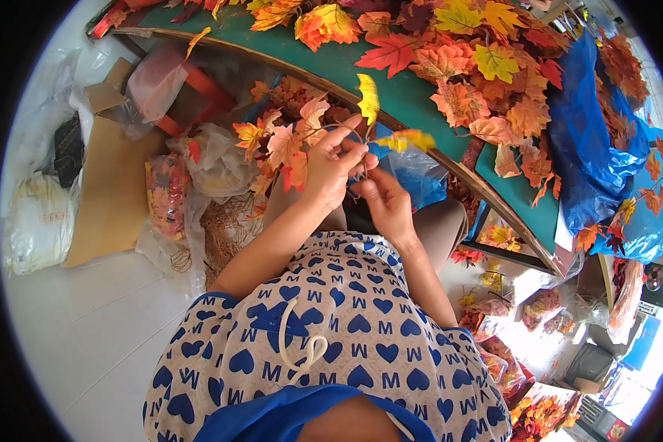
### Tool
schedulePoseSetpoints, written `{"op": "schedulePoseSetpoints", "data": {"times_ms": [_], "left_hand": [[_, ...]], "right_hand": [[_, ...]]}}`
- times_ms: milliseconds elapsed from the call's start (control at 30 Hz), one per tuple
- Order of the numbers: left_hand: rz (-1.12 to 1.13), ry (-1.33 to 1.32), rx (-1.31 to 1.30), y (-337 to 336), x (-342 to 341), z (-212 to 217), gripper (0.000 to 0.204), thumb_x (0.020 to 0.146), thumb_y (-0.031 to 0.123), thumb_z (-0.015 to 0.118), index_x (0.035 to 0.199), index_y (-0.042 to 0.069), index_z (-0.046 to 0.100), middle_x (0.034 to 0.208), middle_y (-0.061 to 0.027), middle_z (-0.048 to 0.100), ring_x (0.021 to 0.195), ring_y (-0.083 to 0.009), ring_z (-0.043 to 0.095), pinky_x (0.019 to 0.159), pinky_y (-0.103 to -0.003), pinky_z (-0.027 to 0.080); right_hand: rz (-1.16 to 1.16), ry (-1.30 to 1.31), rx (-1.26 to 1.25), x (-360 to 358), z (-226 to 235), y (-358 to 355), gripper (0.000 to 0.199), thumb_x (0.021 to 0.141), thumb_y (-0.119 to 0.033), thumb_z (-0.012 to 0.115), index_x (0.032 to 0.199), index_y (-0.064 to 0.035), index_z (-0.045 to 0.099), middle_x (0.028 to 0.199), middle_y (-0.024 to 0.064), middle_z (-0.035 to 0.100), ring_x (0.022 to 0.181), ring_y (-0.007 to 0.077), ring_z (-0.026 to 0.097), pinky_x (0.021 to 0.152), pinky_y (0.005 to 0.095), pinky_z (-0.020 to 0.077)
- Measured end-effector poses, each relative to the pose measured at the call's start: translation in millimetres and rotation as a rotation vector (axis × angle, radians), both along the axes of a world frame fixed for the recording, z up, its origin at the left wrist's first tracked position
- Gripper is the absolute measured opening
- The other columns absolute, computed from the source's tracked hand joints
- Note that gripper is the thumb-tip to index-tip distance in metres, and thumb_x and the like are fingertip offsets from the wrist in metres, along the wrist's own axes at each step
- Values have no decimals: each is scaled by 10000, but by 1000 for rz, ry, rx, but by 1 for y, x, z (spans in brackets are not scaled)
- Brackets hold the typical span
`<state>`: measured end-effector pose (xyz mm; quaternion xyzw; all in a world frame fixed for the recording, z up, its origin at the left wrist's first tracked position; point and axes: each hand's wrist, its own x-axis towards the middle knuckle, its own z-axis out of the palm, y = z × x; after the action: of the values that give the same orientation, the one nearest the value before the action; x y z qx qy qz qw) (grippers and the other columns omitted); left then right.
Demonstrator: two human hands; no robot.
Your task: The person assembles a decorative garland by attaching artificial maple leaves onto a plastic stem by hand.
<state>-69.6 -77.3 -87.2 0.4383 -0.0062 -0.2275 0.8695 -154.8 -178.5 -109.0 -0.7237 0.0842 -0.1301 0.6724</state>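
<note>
Evidently, the left hand (330,166) and right hand (385,202) met above the lap, fingers pinching a yellow leaf sprig (379,121) just before the green counter (390,96); steady grip near the stem joint seemed advisable to seat leaves squarely.

- The person wears a short-sleeved white top (331,324) printed all over with dark blue hearts and blue letter shapes.
- A white drawstring cord (302,342) hangs in a loop at the chest, well below the fingers.
- Solid blue trim (302,412) runs along the neckline and edges both sleeve cuffs.
- Both forearms are bare from cuff to wrist.
- The left hand (331,169) and right hand (387,202) wear no gloves; no rings or watch can be made out.
</note>
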Motion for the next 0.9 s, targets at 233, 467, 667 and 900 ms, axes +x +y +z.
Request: {"op": "schedulePoseSetpoints", "data": {"times_ms": [233, 467, 667, 900], "left_hand": [[-139, 110, -80, 6, 0, -8, 332, 895, 74, 577, 1216, 0, 538, 922, -76, 630, 842, -164, 635, 738, -257, 532], [-534, -77, -466, 15, -3, -27, 322, 930, 194, 523, 1174, -10, 568, 993, -69, 614, 1128, -216, 518, 976, -341, 389], [-381, -147, -299, 17, -5, -16, 135, 883, 130, 591, 958, 28, 637, 864, -28, 617, 839, -157, 612, 948, -377, 441], [76, 23, -535, 28, 11, -25, 198, 959, 171, 474, 1061, 41, 584, 810, -38, 573, 612, -121, 571, 764, -370, 539]], "right_hand": [[-75, -48, -134, 0, -2, -1, 184, 929, -89, 535, 1047, 30, 613, 685, -3, 558, 586, 47, 478, 504, 179, 379], [320, 164, 1128, -1, 23, -12, 229, 970, -202, 450, 895, -35, 586, 519, -59, 307, 419, 31, 248, 369, 176, 179], [289, 114, 208, 3, 32, -5, 150, 935, -143, 531, 993, -7, 554, 675, 25, 574, 587, 77, 531, 517, 198, 410], [468, 302, -193, 6, 73, -11, 433, 846, -5, 596, 1248, -10, 433, 929, 100, 651, 768, 167, 637, 670, 284, 511]]}}
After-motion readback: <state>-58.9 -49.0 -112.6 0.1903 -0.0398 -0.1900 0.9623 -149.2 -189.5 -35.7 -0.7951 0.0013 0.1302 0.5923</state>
